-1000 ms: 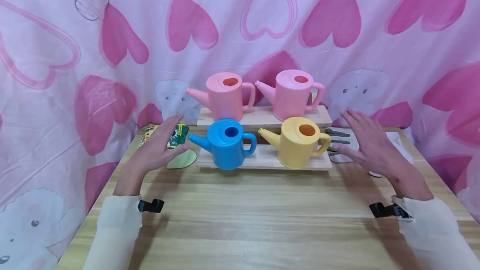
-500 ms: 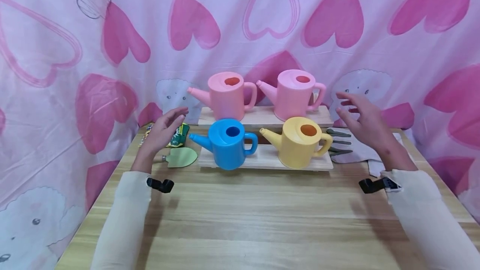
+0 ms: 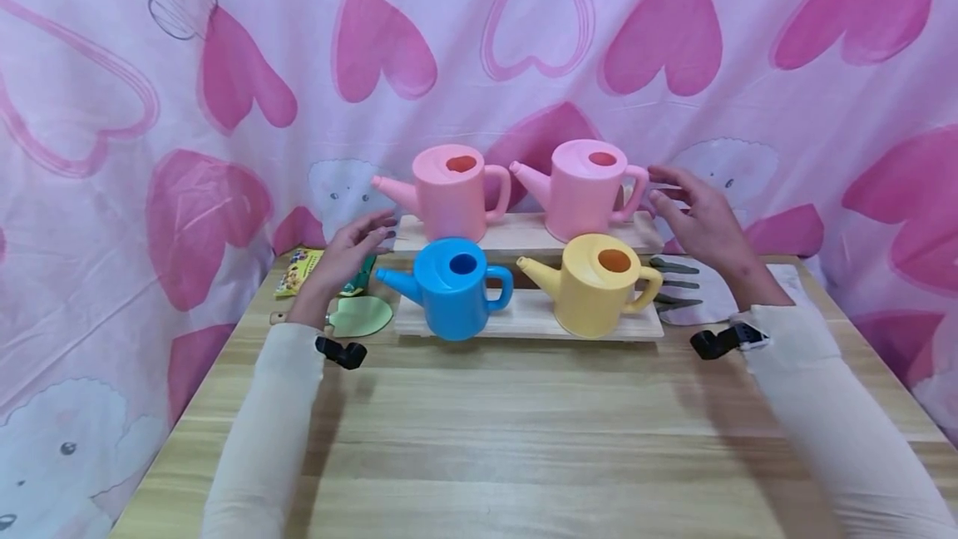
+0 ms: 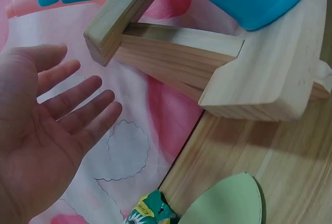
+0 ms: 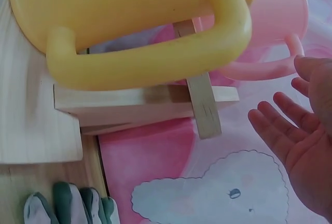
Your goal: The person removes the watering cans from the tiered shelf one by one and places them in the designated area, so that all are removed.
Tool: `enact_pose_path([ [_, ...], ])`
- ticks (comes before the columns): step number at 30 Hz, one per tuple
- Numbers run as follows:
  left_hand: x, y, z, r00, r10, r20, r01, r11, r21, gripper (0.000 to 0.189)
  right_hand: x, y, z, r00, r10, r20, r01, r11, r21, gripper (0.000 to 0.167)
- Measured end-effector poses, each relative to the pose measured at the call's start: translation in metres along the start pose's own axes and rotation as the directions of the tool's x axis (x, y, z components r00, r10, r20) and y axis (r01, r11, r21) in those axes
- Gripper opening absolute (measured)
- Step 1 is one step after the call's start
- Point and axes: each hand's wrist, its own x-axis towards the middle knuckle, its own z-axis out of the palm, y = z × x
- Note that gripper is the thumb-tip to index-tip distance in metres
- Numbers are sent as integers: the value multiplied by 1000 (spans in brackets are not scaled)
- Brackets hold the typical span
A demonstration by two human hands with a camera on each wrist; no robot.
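Two pink watering cans, the left one (image 3: 451, 198) and the right one (image 3: 584, 190), stand on the upper step of a wooden stand (image 3: 524, 231). Below them are a blue watering can (image 3: 453, 294) and a yellow watering can (image 3: 596, 289). My left hand (image 3: 347, 256) is held in the air left of the stand, fingers relaxed and holding nothing; in the left wrist view its palm faces the stand. Beside the right pink can's handle (image 3: 636, 192) hovers my right hand (image 3: 703, 219), fingers loosely bent around nothing. Whether it touches that handle is unclear.
Left of the stand lie a yellow packet (image 3: 299, 271), a green packet (image 3: 361, 273) and a trowel with a pale green blade (image 3: 361, 316). Grey-tipped gloves (image 3: 699, 294) lie at right. A heart-patterned curtain (image 3: 464, 32) hangs behind the table (image 3: 479, 431).
Both hands have moved inward toward the stand, with their fingers bending from a straighter pose. The right hand has come up beside the right pink can's handle. The watering cans stay in place.
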Motion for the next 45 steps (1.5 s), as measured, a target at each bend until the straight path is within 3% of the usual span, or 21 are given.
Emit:
enact_pose_path([
  [4, 3, 0, 2, 1000, -15, 19, 14, 1000, 17, 55, 2, -1, 5, 999, 37, 2, -37, 999, 9, 51],
  [13, 4, 0, 4, 999, -21, 50, 20, 1000, 22, 57, 8, -8, 10, 999, 41, 20, -42, 998, 40, 47],
  [20, 6, -3, 5, 998, -20, 53, 20, 1000, 12, 56, 9, -9, 12, 999, 50, -8, -50, 999, 21, 46],
  [31, 7, -10, 16, 993, -83, 81, 92, 990, -109, 54, 10, -8, 11, 997, 59, -47, -57, 998, 34, 44],
  [45, 10, -19, 20, 996, -68, 59, 78, 979, -190, 52, 9, -6, 11, 997, 54, -50, -53, 998, 19, 44],
])
